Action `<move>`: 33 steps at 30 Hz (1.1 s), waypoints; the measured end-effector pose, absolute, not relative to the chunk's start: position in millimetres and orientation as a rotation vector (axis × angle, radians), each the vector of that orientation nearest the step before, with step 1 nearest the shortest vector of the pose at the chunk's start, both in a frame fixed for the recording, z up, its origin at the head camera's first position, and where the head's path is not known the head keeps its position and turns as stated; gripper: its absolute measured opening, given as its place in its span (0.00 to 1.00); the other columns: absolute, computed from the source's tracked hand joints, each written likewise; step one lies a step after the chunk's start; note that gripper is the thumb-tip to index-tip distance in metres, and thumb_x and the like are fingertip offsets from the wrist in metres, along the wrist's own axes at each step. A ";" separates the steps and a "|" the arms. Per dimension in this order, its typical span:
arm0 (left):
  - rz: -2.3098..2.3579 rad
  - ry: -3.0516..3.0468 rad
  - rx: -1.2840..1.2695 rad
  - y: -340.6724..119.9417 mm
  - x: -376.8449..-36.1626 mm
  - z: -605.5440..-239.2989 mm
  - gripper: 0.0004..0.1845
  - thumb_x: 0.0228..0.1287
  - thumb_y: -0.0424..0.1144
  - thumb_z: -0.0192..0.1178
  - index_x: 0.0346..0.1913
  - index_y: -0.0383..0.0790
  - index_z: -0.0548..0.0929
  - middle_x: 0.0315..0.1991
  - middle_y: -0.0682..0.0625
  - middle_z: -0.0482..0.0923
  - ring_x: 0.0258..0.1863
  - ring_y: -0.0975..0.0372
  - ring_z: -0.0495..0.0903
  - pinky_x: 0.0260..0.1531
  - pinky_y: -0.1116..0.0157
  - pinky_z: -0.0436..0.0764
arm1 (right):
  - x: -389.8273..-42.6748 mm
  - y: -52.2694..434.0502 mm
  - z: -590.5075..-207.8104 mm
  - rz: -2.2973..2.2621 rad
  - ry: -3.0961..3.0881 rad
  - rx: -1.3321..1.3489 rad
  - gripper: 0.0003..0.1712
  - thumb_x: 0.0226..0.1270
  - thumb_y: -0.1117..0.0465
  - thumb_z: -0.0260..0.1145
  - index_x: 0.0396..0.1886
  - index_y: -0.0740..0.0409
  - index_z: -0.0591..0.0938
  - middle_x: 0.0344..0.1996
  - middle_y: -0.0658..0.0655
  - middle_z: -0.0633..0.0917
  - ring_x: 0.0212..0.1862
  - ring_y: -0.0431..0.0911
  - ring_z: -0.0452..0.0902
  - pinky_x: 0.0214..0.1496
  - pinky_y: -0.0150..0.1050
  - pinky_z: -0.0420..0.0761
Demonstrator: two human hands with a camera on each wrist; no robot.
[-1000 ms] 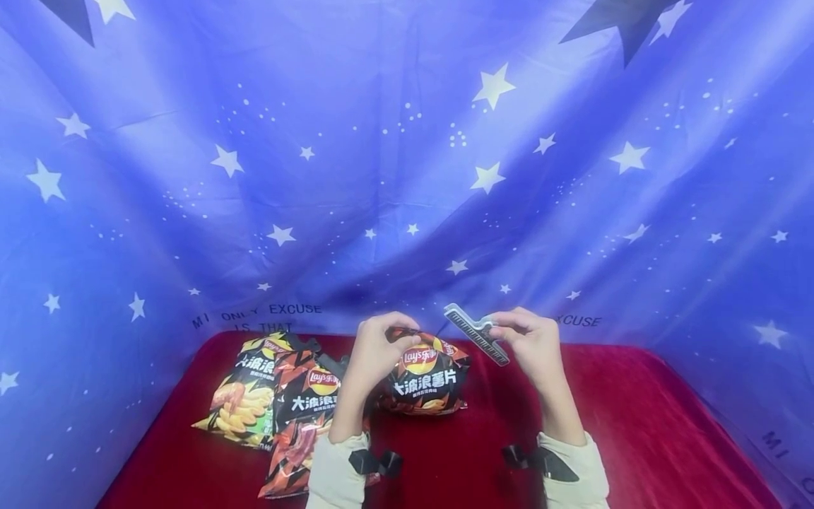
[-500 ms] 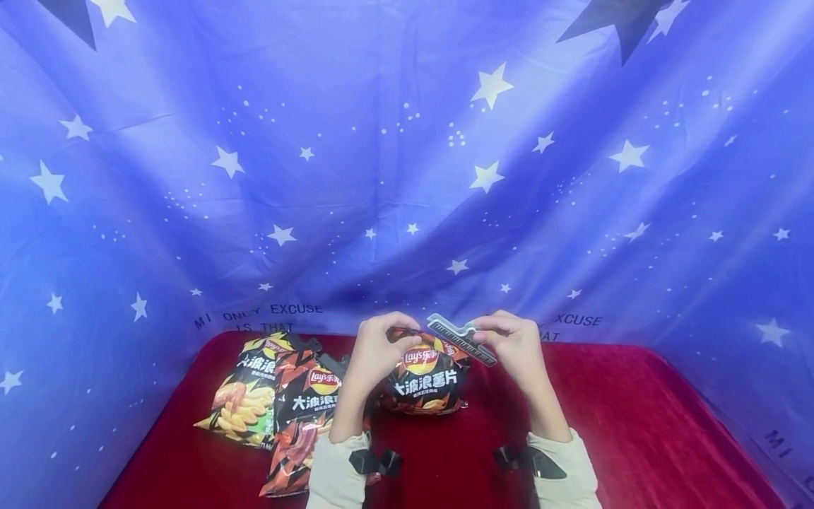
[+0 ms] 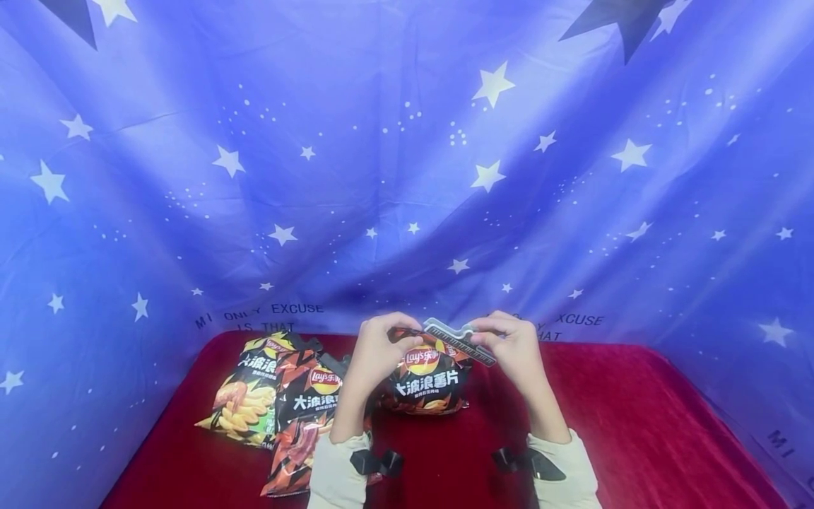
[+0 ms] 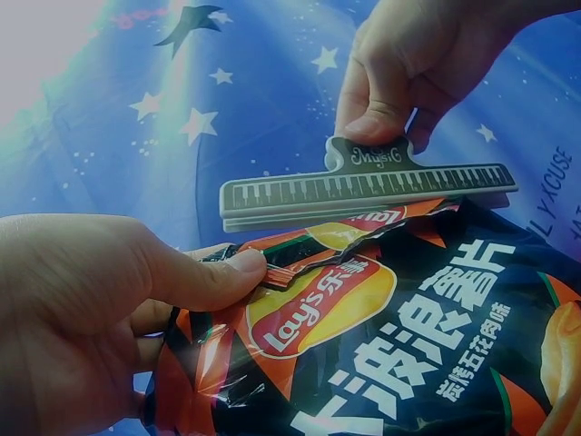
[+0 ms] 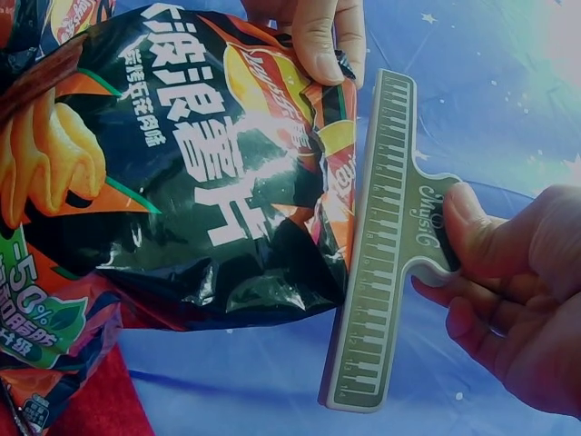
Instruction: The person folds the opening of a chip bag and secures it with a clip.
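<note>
In my left hand (image 4: 100, 291) I pinch the folded top corner of a black and red Lay's chip bag (image 4: 363, 345), thumb on the front. My right hand (image 5: 517, 282) holds a long bag clip (image 5: 377, 245) by its handle, thumb on the tab. The clip carries a piano-key pattern and the word Music. Its long bar lies along the bag's folded top edge, right at the fold in both wrist views. In the head view the clip overlaps the bag's upper right corner, between my left hand (image 3: 384, 353) and my right hand (image 3: 515, 346).
A second black and red chip bag (image 3: 302, 438) lies to the left, with a yellow and black chip bag (image 3: 238, 396) beside it. Black clips (image 3: 331, 362) sit at their tops. A red cloth (image 3: 629, 424) covers the table; a blue starry curtain (image 3: 407, 177) hangs behind.
My right hand has moved left with the clip, bringing it from beside the bag to its top edge and tilting it flatter. The left hand has stayed on the bag.
</note>
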State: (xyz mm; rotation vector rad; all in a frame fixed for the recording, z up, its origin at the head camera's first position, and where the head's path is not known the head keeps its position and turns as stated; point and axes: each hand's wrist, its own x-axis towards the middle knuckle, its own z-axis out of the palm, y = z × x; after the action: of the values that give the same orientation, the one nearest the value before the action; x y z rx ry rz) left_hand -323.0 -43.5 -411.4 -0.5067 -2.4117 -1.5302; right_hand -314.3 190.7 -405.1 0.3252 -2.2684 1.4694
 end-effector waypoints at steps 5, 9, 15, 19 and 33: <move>-1.509 -2.405 -0.502 -43.0 -323.6 -410.9 0.09 0.56 0.31 0.74 0.39 0.45 0.90 0.38 0.53 0.90 0.41 0.61 0.86 0.46 0.60 0.84 | -315.0 191.3 -406.2 1.435 -2.294 0.321 0.11 0.50 0.74 0.77 0.35 0.60 0.92 0.27 0.59 0.88 0.31 0.38 0.75 0.33 0.28 0.76; -1.514 -2.400 -0.500 -43.2 -323.9 -410.7 0.09 0.56 0.30 0.74 0.38 0.45 0.90 0.37 0.53 0.90 0.39 0.62 0.85 0.44 0.63 0.84 | -315.2 190.4 -407.2 1.414 -2.318 0.315 0.11 0.50 0.74 0.77 0.34 0.59 0.93 0.26 0.58 0.88 0.30 0.39 0.74 0.33 0.29 0.76; -1.522 -2.398 -0.495 -43.5 -323.6 -410.4 0.09 0.55 0.30 0.74 0.38 0.44 0.90 0.36 0.52 0.90 0.37 0.63 0.85 0.42 0.64 0.84 | -315.4 188.3 -407.3 1.481 -2.312 0.313 0.10 0.51 0.73 0.77 0.34 0.59 0.93 0.26 0.59 0.87 0.30 0.38 0.75 0.33 0.28 0.77; -1.511 -2.404 -0.498 -42.9 -323.5 -409.9 0.09 0.56 0.30 0.74 0.39 0.45 0.90 0.37 0.53 0.90 0.40 0.62 0.85 0.45 0.63 0.83 | -314.7 187.2 -406.6 1.516 -2.284 0.314 0.10 0.52 0.73 0.77 0.35 0.60 0.92 0.27 0.60 0.88 0.31 0.37 0.77 0.34 0.28 0.78; -1.521 -2.397 -0.524 -43.8 -323.3 -409.6 0.15 0.54 0.29 0.74 0.45 0.44 0.89 0.40 0.51 0.91 0.40 0.61 0.87 0.47 0.60 0.83 | -313.7 177.5 -409.8 1.501 -2.253 0.300 0.11 0.51 0.75 0.76 0.35 0.61 0.92 0.28 0.60 0.88 0.31 0.37 0.77 0.34 0.27 0.79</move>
State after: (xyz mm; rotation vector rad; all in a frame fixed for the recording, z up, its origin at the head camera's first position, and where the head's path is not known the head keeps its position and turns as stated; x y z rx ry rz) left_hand -323.3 -43.8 -409.6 -0.5242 -2.3975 -1.5212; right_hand -313.7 177.5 -409.8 0.3003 -2.2527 1.5013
